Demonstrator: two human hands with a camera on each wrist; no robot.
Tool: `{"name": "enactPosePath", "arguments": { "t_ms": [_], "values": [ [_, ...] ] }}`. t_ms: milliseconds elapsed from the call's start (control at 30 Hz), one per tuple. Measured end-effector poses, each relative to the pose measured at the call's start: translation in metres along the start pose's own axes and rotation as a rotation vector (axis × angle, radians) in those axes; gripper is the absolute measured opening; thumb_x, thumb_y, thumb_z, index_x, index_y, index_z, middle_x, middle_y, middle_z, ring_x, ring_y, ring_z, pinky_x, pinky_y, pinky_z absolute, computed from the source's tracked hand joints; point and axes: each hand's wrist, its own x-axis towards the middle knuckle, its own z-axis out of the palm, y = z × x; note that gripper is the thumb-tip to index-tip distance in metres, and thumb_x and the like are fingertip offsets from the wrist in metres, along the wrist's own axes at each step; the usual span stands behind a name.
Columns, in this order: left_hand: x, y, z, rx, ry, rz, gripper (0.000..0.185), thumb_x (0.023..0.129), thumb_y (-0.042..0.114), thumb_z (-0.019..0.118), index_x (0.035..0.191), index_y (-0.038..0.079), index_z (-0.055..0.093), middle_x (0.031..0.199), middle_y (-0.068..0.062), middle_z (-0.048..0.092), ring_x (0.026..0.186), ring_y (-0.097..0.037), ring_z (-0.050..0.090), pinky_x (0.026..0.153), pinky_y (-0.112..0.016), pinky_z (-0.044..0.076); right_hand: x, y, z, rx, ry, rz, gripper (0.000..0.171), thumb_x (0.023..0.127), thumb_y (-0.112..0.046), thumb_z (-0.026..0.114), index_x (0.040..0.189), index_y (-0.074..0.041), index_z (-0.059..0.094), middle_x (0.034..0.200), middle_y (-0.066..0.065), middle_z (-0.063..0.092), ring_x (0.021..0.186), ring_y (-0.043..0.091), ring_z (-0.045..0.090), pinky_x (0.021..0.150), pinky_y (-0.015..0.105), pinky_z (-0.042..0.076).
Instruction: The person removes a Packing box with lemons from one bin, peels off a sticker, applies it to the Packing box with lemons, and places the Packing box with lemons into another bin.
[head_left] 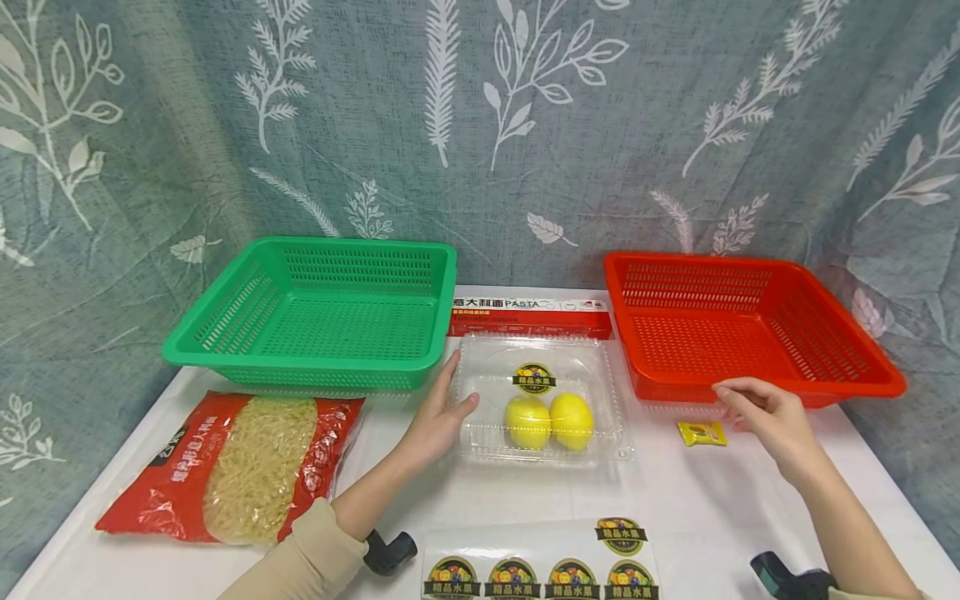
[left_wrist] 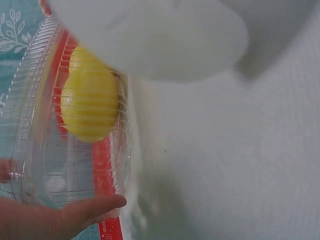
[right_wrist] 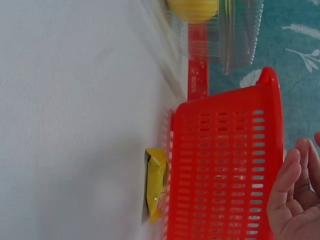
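A clear plastic clamshell box [head_left: 480, 379] with two lemons [head_left: 528, 422] inside sits mid-table, a round black fruit sticker [head_left: 534, 378] on its lid. My left hand [head_left: 438, 421] rests against its left side, fingers straight and thumb toward the front; the left wrist view shows the thumb [left_wrist: 92, 210] by the box's edge. My right hand [head_left: 776, 417] hovers near the red basket's front rim, fingers loosely bent and nothing held. Just left of it lies a small yellow wrapped packet [head_left: 702, 433]. A sheet of round stickers [head_left: 540, 546] lies in front of the box.
A green basket [head_left: 322, 364] stands back left, a red basket [head_left: 757, 387] back right. Between them, behind the clamshell, lies a red-and-white pasta box [head_left: 532, 321]. A red bag of pasta [head_left: 255, 467] lies at left. A patterned curtain [head_left: 480, 208] hangs behind.
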Motion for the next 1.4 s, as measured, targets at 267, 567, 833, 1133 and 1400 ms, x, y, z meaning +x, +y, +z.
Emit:
{"name": "enactPosePath", "arguments": {
  "t_ms": [267,567,833,1133,1400],
  "values": [
    [-0.001,0.002,0.001,-0.025,0.033,-0.003,0.066,0.092,0.011,0.05,0.147,0.01,0.014,0.15,-0.014,0.014,0.137,-0.032,0.012,0.108,-0.05,0.013,0.024,0.071,-0.007,-0.031,0.064,0.029,0.045,0.086,-0.05,0.054,0.118,-0.017,0.058,0.098,0.005,0.061,0.08,0.014,0.057,0.065,0.022,0.052],
    [-0.001,0.002,0.001,-0.047,0.053,-0.003,0.065,0.091,0.009,0.051,0.146,0.01,0.017,0.15,-0.015,0.017,0.136,-0.031,0.014,0.107,-0.05,0.016,0.024,0.077,-0.017,0.012,0.087,0.055,0.048,0.087,-0.048,0.055,0.12,-0.014,0.057,0.098,0.001,0.062,0.08,0.008,0.06,0.066,0.019,0.052],
    [-0.002,0.004,0.0,-0.077,0.069,-0.001,0.064,0.091,0.008,0.051,0.146,0.011,0.019,0.15,-0.013,0.017,0.136,-0.029,0.015,0.108,-0.047,0.019,0.022,0.081,-0.023,0.039,0.092,0.073,0.05,0.087,-0.047,0.055,0.121,-0.01,0.055,0.097,-0.005,0.062,0.08,0.005,0.061,0.067,0.016,0.051],
    [-0.001,0.008,0.0,-0.095,0.071,0.007,0.063,0.091,0.007,0.051,0.146,0.01,0.02,0.15,-0.012,0.018,0.136,-0.029,0.015,0.108,-0.046,0.019,0.02,0.083,-0.031,0.135,0.093,0.079,0.045,0.089,-0.039,0.056,0.119,-0.005,0.057,0.094,-0.008,0.063,0.081,0.002,0.062,0.066,0.015,0.05],
    [-0.002,0.016,-0.001,-0.112,0.072,0.009,0.062,0.091,0.007,0.051,0.146,0.01,0.021,0.15,-0.011,0.018,0.137,-0.029,0.014,0.108,-0.045,0.02,0.021,0.083,-0.039,0.175,0.117,0.194,0.052,0.086,-0.045,0.057,0.12,-0.006,0.057,0.094,-0.014,0.059,0.079,-0.003,0.06,0.064,0.012,0.049]
  ]
}}
